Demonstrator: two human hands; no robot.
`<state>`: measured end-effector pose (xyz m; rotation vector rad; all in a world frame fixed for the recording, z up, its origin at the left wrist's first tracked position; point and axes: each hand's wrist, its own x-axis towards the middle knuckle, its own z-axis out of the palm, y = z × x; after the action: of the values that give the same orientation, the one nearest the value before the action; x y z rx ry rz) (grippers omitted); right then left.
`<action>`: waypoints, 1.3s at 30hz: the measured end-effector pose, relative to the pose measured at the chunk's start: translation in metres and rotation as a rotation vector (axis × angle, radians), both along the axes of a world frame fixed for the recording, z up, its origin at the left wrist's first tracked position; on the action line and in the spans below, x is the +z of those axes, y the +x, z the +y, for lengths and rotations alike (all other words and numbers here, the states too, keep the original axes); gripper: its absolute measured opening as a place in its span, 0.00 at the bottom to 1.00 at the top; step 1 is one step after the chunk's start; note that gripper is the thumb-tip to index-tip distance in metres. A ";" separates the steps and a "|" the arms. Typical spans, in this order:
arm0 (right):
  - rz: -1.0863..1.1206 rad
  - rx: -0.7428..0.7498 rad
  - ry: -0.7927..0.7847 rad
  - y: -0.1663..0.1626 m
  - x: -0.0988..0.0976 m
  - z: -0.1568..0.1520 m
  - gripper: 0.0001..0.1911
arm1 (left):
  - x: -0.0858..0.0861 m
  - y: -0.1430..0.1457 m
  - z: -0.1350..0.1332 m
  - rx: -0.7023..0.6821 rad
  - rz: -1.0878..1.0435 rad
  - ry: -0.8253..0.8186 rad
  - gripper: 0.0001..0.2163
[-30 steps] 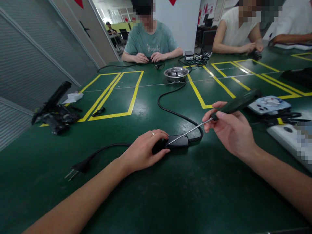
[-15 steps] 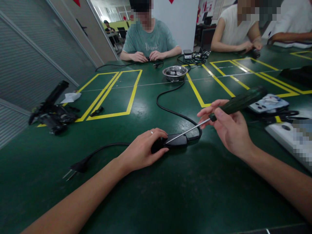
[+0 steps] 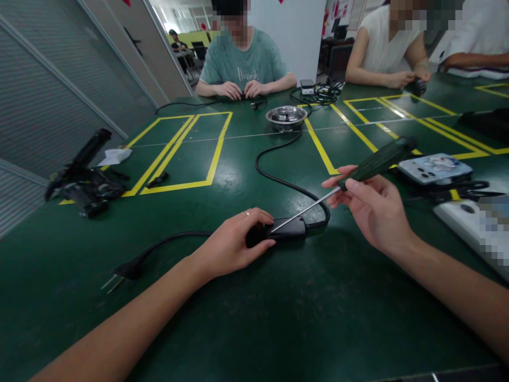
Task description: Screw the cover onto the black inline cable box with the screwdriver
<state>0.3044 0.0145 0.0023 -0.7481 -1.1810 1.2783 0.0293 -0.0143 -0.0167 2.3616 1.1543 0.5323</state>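
My left hand is closed around the left end of a small black box lying on the green table, part of it hidden under the fingers. A black cord leaves the box on each side; the left one ends in a two-pin plug. Between thumb and fingers, my right hand holds a screwdriver with a dark green handle. Its thin metal shaft slants down to the left, and the tip meets the box beside my left fingertips.
A metal bowl with small parts stands ahead. Black gear lies at the left. On the right are a phone, black cables and a white power bank-like object. Across the table, people handle small dark items.
The screwdriver handle has swung slightly to the left and down, its tip staying on the box. My left hand keeps its place.
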 end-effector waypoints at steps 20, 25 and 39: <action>-0.045 -0.072 0.045 0.002 -0.004 0.005 0.07 | 0.003 0.002 -0.001 0.017 -0.009 -0.060 0.12; -0.101 -0.189 0.094 -0.002 -0.005 0.005 0.09 | 0.001 0.001 -0.001 0.015 -0.017 -0.049 0.13; -0.004 -0.135 -0.041 -0.003 -0.001 0.006 0.06 | 0.003 0.002 -0.002 0.012 0.011 -0.040 0.12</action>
<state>0.3017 0.0209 0.0013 -0.8468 -1.0919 1.1914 0.0309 -0.0162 -0.0142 2.3274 1.1742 0.4963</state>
